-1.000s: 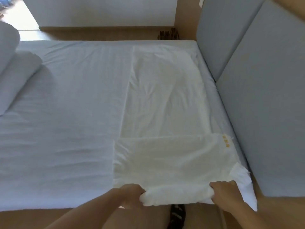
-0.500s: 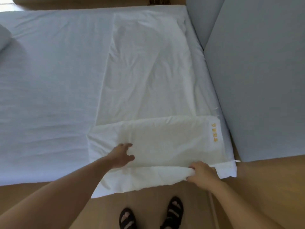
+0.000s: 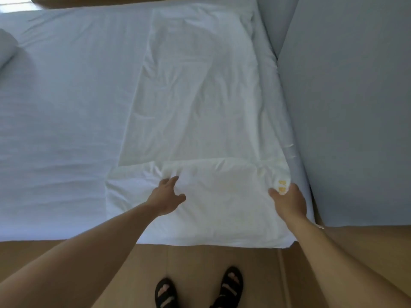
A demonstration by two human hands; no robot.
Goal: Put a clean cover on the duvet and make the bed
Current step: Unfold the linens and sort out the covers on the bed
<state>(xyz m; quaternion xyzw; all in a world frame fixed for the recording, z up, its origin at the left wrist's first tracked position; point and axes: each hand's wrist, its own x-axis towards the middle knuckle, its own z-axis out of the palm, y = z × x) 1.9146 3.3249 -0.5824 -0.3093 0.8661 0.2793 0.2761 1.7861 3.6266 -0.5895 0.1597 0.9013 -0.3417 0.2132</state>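
Lying flat on the right part of the bed [image 3: 62,112], the white duvet cover [image 3: 200,96] runs from the far edge to the near edge, just beside the grey padded headboard panels [image 3: 347,112] on the right. Its near end is doubled over into a thicker band that crosses the cover from left to right and reaches the near edge of the mattress.

On that band the left hand [image 3: 166,194] rests palm down, fingers reaching toward the far side and thumb spread apart; the cloth puckers at the fingertips, but the hand does not close around it. At the band's far right corner the right hand [image 3: 289,202] has its fingers and thumb curled around a bunched bit of the cover, where a yellow stitched mark [image 3: 282,185] shows just above the knuckles.

A pale sheet covers the rest of the bed, and a pillow [image 3: 6,47] lies at the far left edge. On the wooden floor [image 3: 200,261] below, two feet in black sandals [image 3: 229,285] stand close to the bed.
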